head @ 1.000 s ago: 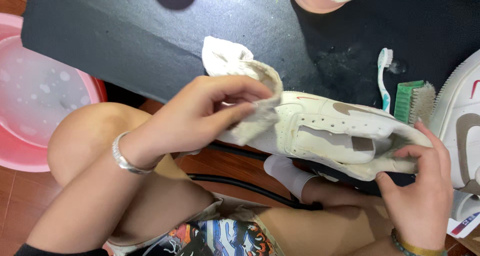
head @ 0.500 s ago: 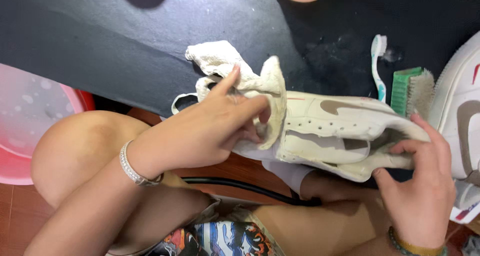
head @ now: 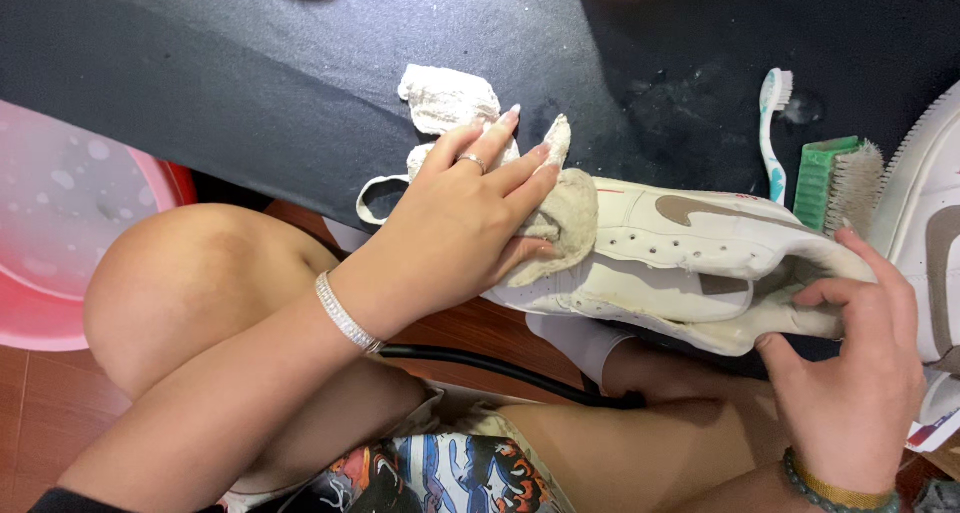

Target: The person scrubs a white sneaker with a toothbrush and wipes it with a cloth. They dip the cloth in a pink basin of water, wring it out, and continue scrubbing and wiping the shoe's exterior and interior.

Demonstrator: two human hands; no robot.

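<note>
- Since half a second ago: left hand point(head: 465, 223) slid along the shoe toward its toe end, cloth point(head: 565, 218) now bunched under the fingers rather than draped over the upper; right hand kept its hold.
- Nearest: bare knee, silver bracelet point(head: 345, 311) on left wrist, patterned shorts, black hose point(head: 500, 370) running under the shoe.
- Left hand pressed flat, fingers extended, pinning the dirty off-white cloth against the shoe.
- Right hand point(head: 850, 373) clasped around the heel end, thumb on the sole edge.
- White sneaker point(head: 690, 258): held on its side above the lap at the edge of the black mat, tan side mark, perforations, yellowed grimy sole rim.
- Red-and-white printed label corner point(head: 930, 435) at far right, under a second white shoe point(head: 930, 243).
- Farther, on black mat point(head: 250, 73): green scrub brush point(head: 835, 183), white-teal toothbrush point(head: 772, 133).
- Pink basin point(head: 50, 233) left.
</note>
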